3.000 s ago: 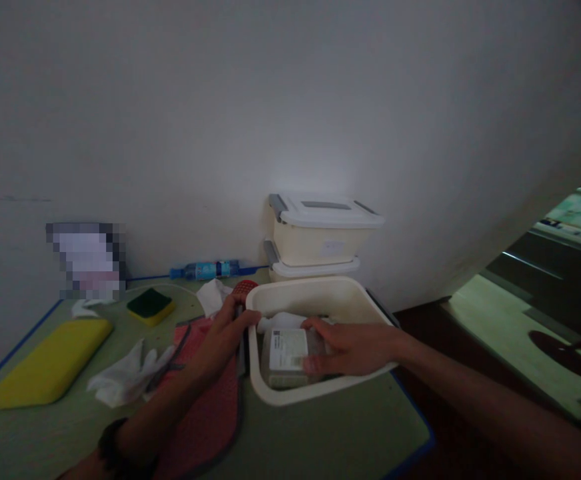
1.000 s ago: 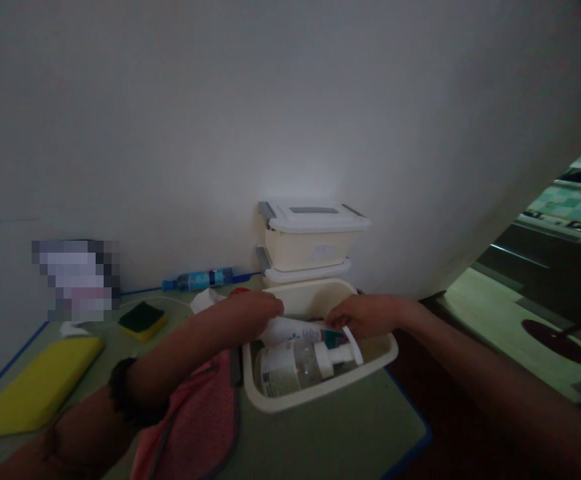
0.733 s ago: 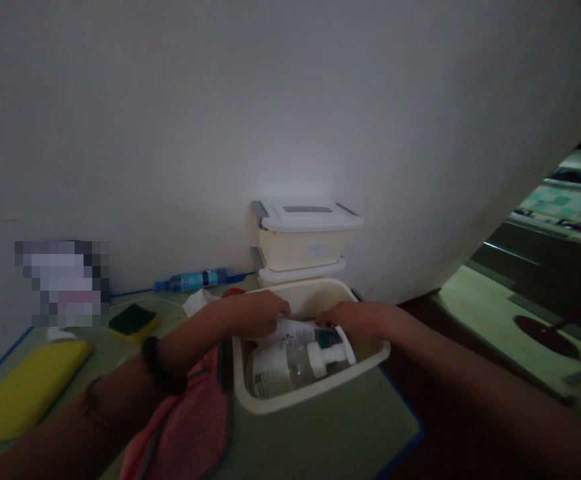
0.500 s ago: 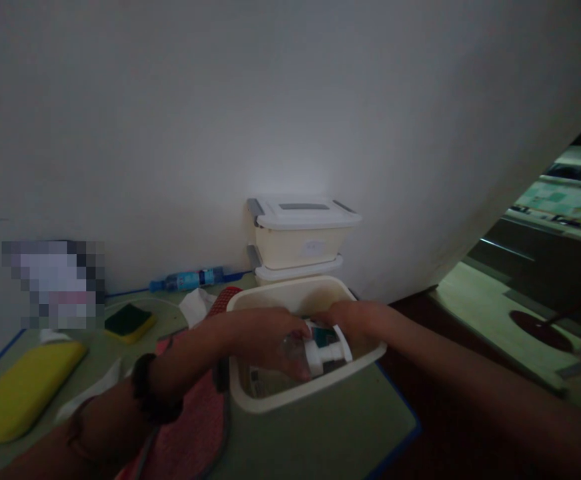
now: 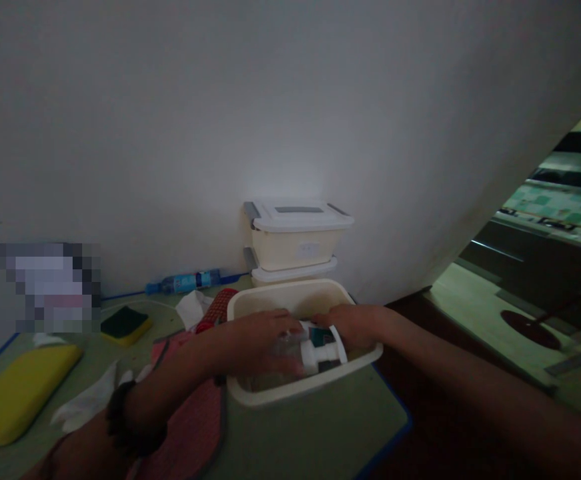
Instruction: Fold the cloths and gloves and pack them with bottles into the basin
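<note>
Both my hands reach into an open cream plastic tub [image 5: 350, 364] on the green table. My left hand [image 5: 260, 341] lies over a clear pump bottle [image 5: 290, 348] lying on its side in the tub, fingers curled on its body. My right hand [image 5: 353, 325] rests at the tub's far right, fingers closed by the bottle's white pump head [image 5: 320, 350] and a white tube with a teal end [image 5: 320, 332]. What exactly the right fingers grip is partly hidden.
Two lidded cream boxes [image 5: 298, 240] are stacked against the wall behind the tub. A pink mat [image 5: 190, 427], white cloth [image 5: 88, 403], yellow sponge pad [image 5: 18, 393], green-yellow scrub sponge [image 5: 124, 324] and blue water bottle [image 5: 183, 282] lie left. The table edge drops off right of the tub.
My left hand moved from the tub's left rim onto the pump bottle. My right hand shifted from the bottle's label to the pump end. The view drifted, sliding the scene left.
</note>
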{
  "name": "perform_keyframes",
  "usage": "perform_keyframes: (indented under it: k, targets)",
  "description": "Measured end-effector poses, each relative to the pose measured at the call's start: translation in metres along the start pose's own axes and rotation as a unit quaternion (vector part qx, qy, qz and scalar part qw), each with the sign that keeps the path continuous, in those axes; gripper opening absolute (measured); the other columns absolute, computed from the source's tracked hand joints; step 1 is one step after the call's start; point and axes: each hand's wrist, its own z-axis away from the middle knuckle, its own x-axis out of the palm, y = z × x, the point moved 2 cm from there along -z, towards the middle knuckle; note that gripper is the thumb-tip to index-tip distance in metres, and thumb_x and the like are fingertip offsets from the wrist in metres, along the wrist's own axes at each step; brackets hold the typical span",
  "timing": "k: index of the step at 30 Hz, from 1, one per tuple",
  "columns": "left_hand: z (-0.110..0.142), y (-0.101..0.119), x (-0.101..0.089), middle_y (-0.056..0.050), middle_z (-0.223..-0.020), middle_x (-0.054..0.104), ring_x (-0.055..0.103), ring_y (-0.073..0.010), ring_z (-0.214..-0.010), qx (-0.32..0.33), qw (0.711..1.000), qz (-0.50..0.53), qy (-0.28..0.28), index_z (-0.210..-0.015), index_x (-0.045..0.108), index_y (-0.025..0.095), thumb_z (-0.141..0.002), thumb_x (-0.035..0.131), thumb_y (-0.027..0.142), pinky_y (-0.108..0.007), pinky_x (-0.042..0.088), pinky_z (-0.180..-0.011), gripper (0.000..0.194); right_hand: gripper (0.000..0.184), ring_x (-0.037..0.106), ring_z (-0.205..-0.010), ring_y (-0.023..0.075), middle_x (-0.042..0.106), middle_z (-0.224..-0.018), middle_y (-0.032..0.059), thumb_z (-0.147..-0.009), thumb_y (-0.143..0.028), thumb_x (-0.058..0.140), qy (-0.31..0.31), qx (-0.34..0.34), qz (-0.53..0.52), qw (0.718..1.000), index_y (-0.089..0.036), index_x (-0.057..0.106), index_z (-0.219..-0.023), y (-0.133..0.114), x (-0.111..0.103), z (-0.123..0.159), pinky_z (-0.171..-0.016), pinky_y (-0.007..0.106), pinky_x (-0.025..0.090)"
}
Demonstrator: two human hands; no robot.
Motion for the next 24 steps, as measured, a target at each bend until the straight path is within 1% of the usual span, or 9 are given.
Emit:
perform_keyframes:
  k: [3, 6, 10, 15, 17, 19, 21, 23, 24]
  targets:
    - [0.007, -0.01, -0.003, -0.006, -0.1, 0.066, 0.06, -0.0211, -0.094, -0.026, 0.996, -0.015, 0.088, -0.102, 0.063, 0.02, -0.09, 0.044, 0.032, -0.034, 0.042, -0.089, 0.025, 0.044, 0.067, -0.092, 0.0293, 0.07, -0.104, 0.0149, -0.073, -0.037, 0.062, -0.003, -0.004, -0.004, 1.0, -0.014, 0.06, -0.111, -0.002, -0.003, 0.001, -0.074, 0.035, 0.049]
    - [0.011, -0.018, -0.005, -0.007, -0.098, 0.066, 0.059, -0.0205, -0.093, -0.05, 0.991, -0.041, 0.118, -0.096, 0.064, 0.02, -0.089, 0.043, 0.026, -0.034, 0.041, -0.089, 0.023, 0.047, 0.066, -0.097, 0.0299, 0.069, -0.108, 0.0151, -0.074, -0.036, 0.06, -0.003, -0.003, -0.003, 1.0, -0.015, 0.057, -0.116, -0.005, -0.004, 0.001, -0.076, 0.036, 0.048]
    - [0.01, -0.017, -0.005, -0.006, -0.098, 0.067, 0.059, -0.022, -0.094, -0.053, 0.991, -0.062, 0.102, -0.094, 0.066, 0.021, -0.084, 0.048, 0.024, -0.037, 0.04, -0.092, 0.021, 0.07, 0.065, -0.099, 0.0347, 0.067, -0.109, 0.0211, -0.07, -0.036, 0.065, -0.003, 0.026, 0.002, 1.0, -0.011, 0.044, -0.131, -0.008, -0.003, -0.001, -0.073, 0.04, 0.049]
    - [0.01, -0.008, -0.005, -0.006, -0.086, 0.072, 0.064, -0.0222, -0.083, -0.045, 0.994, -0.07, 0.071, -0.085, 0.071, 0.02, -0.086, 0.044, 0.024, -0.034, 0.041, -0.082, 0.027, 0.057, 0.066, -0.095, 0.0317, 0.068, -0.107, 0.0198, -0.073, -0.036, 0.062, 0.013, 0.027, 0.009, 1.0, -0.01, 0.052, -0.123, -0.007, 0.0, -0.002, -0.074, 0.039, 0.05]
    - [0.011, -0.007, -0.004, -0.006, -0.087, 0.073, 0.066, -0.0214, -0.081, -0.038, 0.995, -0.068, 0.058, -0.089, 0.072, 0.02, -0.089, 0.044, 0.028, -0.032, 0.042, -0.079, 0.03, 0.057, 0.065, -0.098, 0.031, 0.066, -0.11, 0.0199, -0.073, -0.038, 0.062, 0.037, 0.016, 0.016, 0.999, -0.009, 0.052, -0.121, -0.004, 0.0, 0.001, -0.079, 0.04, 0.049]
    - [0.012, -0.008, -0.003, -0.006, -0.086, 0.074, 0.067, -0.0219, -0.08, -0.034, 0.996, -0.07, 0.05, -0.098, 0.072, 0.023, -0.088, 0.047, 0.04, -0.03, 0.043, -0.076, 0.032, 0.062, 0.06, -0.105, 0.0322, 0.062, -0.116, 0.0216, -0.07, -0.039, 0.064, 0.065, 0.006, 0.024, 0.998, -0.007, 0.052, -0.122, 0.0, -0.002, 0.005, -0.088, 0.042, 0.046]
    - [0.012, -0.009, -0.001, -0.005, -0.088, 0.074, 0.067, -0.0238, -0.083, -0.02, 0.996, -0.074, 0.045, -0.108, 0.069, 0.028, -0.082, 0.056, 0.052, -0.03, 0.043, -0.076, 0.038, 0.071, 0.052, -0.116, 0.0335, 0.055, -0.125, 0.0234, -0.067, -0.037, 0.068, 0.096, 0.001, 0.031, 0.995, -0.004, 0.047, -0.127, 0.004, -0.009, 0.01, -0.098, 0.043, 0.039]
    - [0.012, -0.01, 0.002, -0.004, -0.093, 0.073, 0.066, -0.0245, -0.085, 0.0, 0.996, -0.077, 0.035, -0.114, 0.066, 0.032, -0.075, 0.063, 0.054, -0.029, 0.043, -0.076, 0.045, 0.079, 0.044, -0.125, 0.0321, 0.047, -0.135, 0.0228, -0.067, -0.034, 0.069, 0.135, 0.002, 0.034, 0.99, -0.005, 0.04, -0.134, 0.007, -0.019, 0.016, -0.103, 0.041, 0.034]
    - [0.011, -0.011, 0.003, -0.004, -0.094, 0.072, 0.066, -0.0239, -0.085, 0.005, 0.997, -0.078, 0.027, -0.114, 0.066, 0.033, -0.074, 0.065, 0.053, -0.028, 0.043, -0.074, 0.045, 0.08, 0.045, -0.125, 0.0313, 0.046, -0.136, 0.0219, -0.067, -0.034, 0.069, 0.161, 0.003, 0.036, 0.986, -0.006, 0.039, -0.135, 0.009, -0.023, 0.018, -0.103, 0.041, 0.034]
